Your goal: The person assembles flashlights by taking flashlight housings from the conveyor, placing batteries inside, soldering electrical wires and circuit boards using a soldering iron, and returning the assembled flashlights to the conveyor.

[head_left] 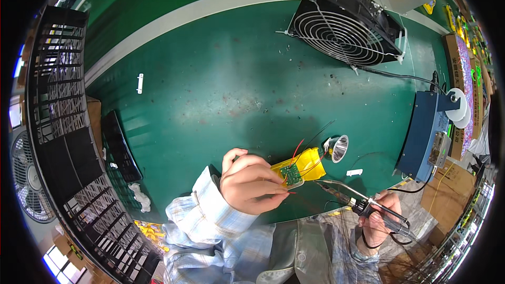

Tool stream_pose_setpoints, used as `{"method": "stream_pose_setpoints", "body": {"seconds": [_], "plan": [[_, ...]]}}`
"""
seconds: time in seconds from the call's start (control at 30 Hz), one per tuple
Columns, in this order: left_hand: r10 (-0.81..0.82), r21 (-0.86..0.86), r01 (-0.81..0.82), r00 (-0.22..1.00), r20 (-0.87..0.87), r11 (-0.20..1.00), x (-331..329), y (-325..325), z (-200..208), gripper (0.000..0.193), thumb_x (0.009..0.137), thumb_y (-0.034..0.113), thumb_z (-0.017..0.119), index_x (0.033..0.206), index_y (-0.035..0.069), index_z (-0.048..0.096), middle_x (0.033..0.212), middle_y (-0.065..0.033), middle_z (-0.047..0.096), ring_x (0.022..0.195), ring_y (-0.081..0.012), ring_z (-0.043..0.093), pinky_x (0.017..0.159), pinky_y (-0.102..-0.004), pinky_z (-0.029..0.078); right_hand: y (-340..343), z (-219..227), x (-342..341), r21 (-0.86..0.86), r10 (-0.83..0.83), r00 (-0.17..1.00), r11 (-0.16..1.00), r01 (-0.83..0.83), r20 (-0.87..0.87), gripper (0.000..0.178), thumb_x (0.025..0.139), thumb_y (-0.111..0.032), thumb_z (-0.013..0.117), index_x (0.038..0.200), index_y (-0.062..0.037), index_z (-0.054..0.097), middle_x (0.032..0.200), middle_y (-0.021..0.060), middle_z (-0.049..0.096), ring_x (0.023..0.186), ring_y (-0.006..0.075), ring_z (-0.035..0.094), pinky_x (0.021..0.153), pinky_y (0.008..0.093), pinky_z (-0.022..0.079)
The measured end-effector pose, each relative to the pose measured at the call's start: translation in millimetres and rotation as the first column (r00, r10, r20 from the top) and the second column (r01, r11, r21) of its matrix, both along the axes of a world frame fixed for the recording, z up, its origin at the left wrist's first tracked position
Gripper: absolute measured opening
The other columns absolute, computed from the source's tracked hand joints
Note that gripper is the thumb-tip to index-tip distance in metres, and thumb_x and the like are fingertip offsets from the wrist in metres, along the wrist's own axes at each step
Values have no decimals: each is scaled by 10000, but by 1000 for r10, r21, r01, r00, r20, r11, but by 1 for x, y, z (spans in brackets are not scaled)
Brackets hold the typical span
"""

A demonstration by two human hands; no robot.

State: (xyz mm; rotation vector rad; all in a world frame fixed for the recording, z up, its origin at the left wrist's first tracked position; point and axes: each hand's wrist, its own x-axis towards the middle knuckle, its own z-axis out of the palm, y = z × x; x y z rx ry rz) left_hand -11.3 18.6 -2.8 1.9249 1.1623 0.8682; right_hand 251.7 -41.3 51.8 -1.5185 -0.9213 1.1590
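A yellow plastic housing lies near the front edge of the bench, carrying a small green circuit board with red and black wires. My left hand is closed at the board's left side, its fingertips pinching a red wire whose short end sticks out. In my right hand is a soldering iron, gripped by its black handle with a curved metal tube alongside. The iron's front end points left toward the board, apparently just short of it. A silver reflector cup stands right of the housing, joined by wires.
A black fan with a wire guard stands at the back right. At right sits a blue box beside a white spool. Black slatted racks line the left, near a black tray. White strips lie about.
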Motion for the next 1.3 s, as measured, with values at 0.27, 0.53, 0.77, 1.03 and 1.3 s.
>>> {"method": "stream_pose_setpoints", "body": {"seconds": [0.27,0.53,0.77,1.03,1.3], "plan": [[98,71,-90,988,-118,993,5,-6,-1,177,573,132,749,717,197,668,778,77,624,749,-112,578,887,-378,299,7,-3,-8,-91,67,997,994,-63,40,289,666,-164,736,712,-19,490,665,86,541,572,129,466,513,241,363],[90,191,-44,967,-238,981,3,-7,2,153,611,181,735,735,221,655,782,82,620,741,-116,591,805,-368,313,10,-11,-14,-1,109,991,994,-109,83,256,644,-127,735,713,-17,514,669,114,564,569,149,497,511,238,378],[57,151,-22,972,-229,988,1,-7,-2,194,600,219,749,765,237,649,805,86,615,742,-125,588,786,-371,321,12,-7,-17,-83,87,996,993,-85,23,258,648,-139,734,715,-19,516,671,115,558,576,149,495,516,241,377],[109,122,-84,970,-216,989,5,-7,0,203,595,165,731,721,223,583,778,86,601,743,-124,581,798,-381,316,10,-10,-17,-110,75,997,991,-71,35,271,636,-145,745,719,-9,527,665,111,553,579,147,488,518,240,373],[146,150,-113,961,-233,982,9,-8,-5,176,580,158,701,671,238,572,770,100,590,731,-108,576,793,-377,304,9,-13,-15,-87,124,989,989,-117,78,304,679,-214,737,731,-21,507,659,99,556,577,149,499,522,253,395]]}}
